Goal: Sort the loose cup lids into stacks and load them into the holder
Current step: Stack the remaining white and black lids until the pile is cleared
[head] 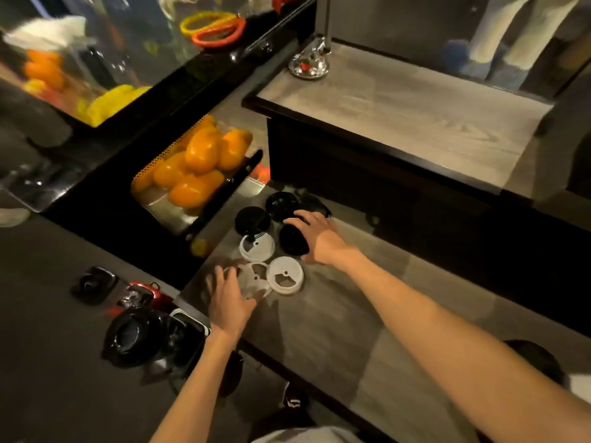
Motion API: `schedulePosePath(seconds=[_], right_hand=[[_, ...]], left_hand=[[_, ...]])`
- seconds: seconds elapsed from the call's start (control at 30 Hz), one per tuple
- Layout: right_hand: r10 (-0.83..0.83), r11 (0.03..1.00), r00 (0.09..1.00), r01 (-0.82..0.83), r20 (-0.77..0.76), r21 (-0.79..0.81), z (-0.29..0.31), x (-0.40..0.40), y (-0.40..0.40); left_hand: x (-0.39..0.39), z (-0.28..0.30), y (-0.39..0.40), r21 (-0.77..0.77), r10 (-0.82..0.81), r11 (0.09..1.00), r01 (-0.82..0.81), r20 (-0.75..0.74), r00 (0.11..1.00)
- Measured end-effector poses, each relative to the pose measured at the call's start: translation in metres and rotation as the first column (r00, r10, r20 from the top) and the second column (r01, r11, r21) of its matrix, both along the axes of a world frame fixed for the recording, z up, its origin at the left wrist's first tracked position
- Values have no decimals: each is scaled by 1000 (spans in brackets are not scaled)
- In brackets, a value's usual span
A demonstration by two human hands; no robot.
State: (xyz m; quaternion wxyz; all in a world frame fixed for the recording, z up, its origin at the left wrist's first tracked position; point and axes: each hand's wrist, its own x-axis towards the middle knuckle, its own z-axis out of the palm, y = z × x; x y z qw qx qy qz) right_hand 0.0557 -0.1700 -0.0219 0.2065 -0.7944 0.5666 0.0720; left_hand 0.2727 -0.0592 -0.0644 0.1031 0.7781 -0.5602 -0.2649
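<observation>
Loose cup lids lie on a grey wood-grain counter (335,308). Three white lids sit in front: one (285,274) flat to the right, one (256,246) behind it, and one (252,281) partly under my left hand. Black lids lie further back: one (252,220) on the left, one (281,204) behind, one (292,239) tilted under my right hand. My left hand (228,298) rests with spread fingers on the near white lid. My right hand (315,238) curls over the tilted black lid, thumb near its lower edge. No lid holder can be made out.
A metal basket of oranges (192,169) stands just left behind the lids. A dark counter on the left carries a black round object (134,337), a small black dish (92,284) and a red item (144,292). A raised wooden ledge (399,107) with a chrome post base (308,63) lies behind.
</observation>
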Motion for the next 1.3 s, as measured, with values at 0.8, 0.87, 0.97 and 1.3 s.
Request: schedulePosePath(seconds=[0.8,0.87,0.97,1.3], right_hand=[[-44,997,998,41,41,69,-64,-60,136],[-32,998,999,33,-25,49,-56,-78,158],[-62,997,998,62,9,50,-48,-110,191],[-475,873,837,486,272,29,-31,-121,204]], left_hand=[[-56,-43,14,-64,-419,907,415,-54,907],[-61,-44,19,-48,-443,896,441,-45,895],[-71,-49,23,-68,-474,880,470,-77,877],[-113,-34,21,64,-619,783,618,-18,786]])
